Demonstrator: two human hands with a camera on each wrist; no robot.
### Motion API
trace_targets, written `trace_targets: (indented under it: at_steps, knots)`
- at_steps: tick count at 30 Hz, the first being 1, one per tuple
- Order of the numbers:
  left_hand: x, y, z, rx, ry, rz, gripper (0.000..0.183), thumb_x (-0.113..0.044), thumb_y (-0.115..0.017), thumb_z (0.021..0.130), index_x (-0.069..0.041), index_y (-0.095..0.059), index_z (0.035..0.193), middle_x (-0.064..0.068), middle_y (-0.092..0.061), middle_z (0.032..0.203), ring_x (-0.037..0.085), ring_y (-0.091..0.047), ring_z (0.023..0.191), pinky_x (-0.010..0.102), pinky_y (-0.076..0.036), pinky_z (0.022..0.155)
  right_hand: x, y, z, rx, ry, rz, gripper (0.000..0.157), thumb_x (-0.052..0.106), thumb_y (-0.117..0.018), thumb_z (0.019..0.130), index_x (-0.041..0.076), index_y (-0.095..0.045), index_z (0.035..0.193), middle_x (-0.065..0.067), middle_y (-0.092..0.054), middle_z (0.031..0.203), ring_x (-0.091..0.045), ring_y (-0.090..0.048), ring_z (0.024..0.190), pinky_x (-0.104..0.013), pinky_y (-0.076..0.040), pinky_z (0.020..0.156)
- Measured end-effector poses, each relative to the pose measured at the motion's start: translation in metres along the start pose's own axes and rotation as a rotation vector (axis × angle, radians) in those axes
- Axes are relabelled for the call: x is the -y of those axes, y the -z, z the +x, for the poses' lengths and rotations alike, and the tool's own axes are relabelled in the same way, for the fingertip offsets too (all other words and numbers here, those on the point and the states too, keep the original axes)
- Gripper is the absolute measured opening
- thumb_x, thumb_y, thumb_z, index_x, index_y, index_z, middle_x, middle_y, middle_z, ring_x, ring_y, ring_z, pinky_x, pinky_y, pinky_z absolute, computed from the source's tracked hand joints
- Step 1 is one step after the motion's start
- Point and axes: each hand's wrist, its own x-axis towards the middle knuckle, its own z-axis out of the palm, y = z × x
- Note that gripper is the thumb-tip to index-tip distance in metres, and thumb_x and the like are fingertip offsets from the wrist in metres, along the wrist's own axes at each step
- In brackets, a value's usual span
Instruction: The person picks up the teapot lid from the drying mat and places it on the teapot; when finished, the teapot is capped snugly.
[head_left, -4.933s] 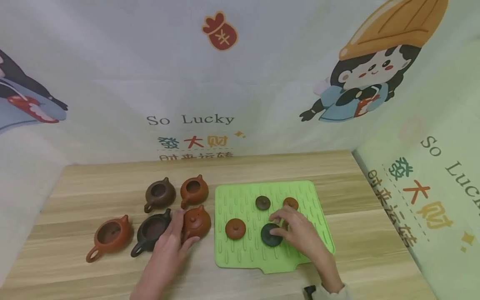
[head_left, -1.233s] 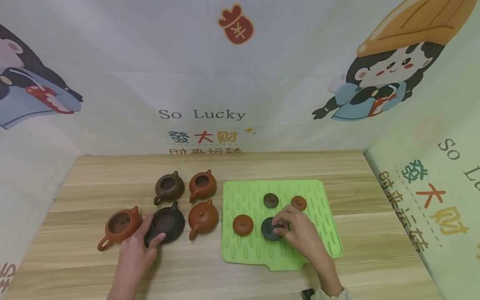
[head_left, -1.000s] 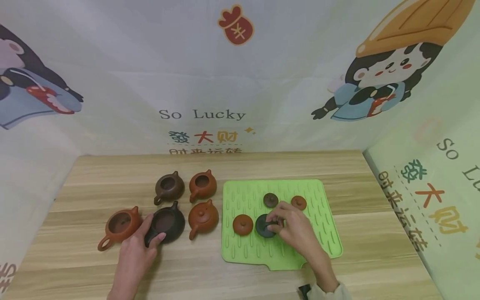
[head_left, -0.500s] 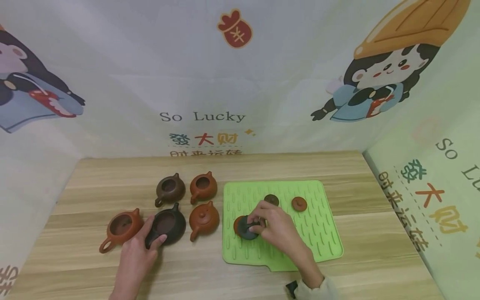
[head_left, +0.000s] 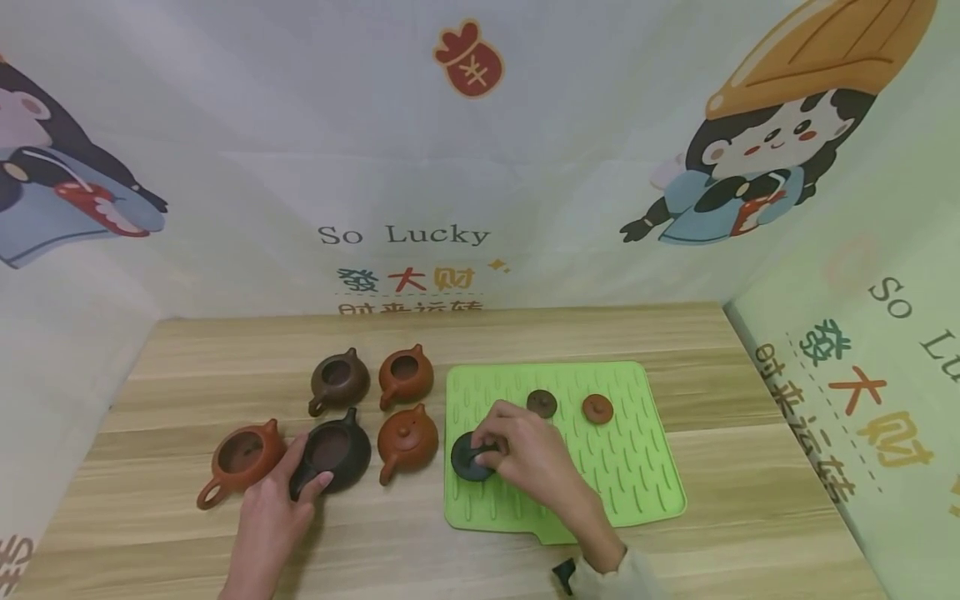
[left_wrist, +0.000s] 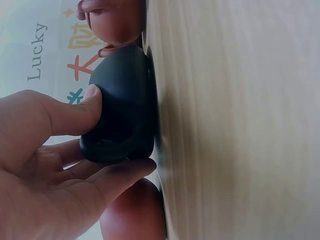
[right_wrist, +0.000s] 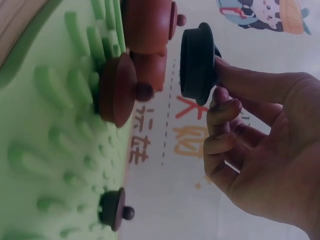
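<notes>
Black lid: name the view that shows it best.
Right wrist: the black lid appears side-on, rim and collar plain, held clear of the green mat by the right hand. The head view shows its top, partly covered by that hand; the left wrist view lacks it.

at my twelve o'clock hangs a pale backdrop with a red pouch printed up high and dark "so lucky" lettering below it. i see an orange-hatted cartoon figure at two, colored characters at three, wood-grained counter toward six.
</notes>
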Motion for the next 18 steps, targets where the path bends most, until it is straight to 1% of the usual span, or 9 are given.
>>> trace_targets:
  at_steps: [6,13,18]
  knots:
    - [0.001,-0.001,0.0,-0.003,-0.008,0.002,0.069,-0.018,-0.09,0.093,-0.004,-0.059,0.153,0.038,-0.068,0.135,0.066,-0.067,0.115,0.074,-0.053,0.093,0.008,-0.013,0.007,0.029,0.007,0.065,0.015,0.003,-0.093,0.084,0.009,-0.081,0.09,0.004,-0.065,0.085,-0.006,-0.058,0.078,-0.02,-0.048,0.07]
    - [0.0,-0.002,0.0,-0.002,-0.008,-0.001,0.068,-0.017,-0.09,0.093,-0.003,-0.059,0.153,0.038,-0.068,0.135,0.065,-0.067,0.116,0.074,-0.053,0.094,0.015,-0.023,0.012,0.054,0.014,0.057,0.014,0.005,-0.093,0.085,0.01,-0.081,0.09,0.003,-0.066,0.085,-0.008,-0.06,0.078,-0.02,-0.048,0.069]
    - [0.0,-0.001,-0.001,-0.005,-0.014,-0.003,0.068,-0.016,-0.09,0.093,-0.002,-0.059,0.152,0.038,-0.068,0.135,0.065,-0.067,0.115,0.074,-0.052,0.093,0.017,-0.025,0.016,0.056,0.007,0.066,0.014,0.005,-0.093,0.086,0.01,-0.08,0.09,0.004,-0.064,0.084,-0.005,-0.057,0.076,-0.019,-0.047,0.067]
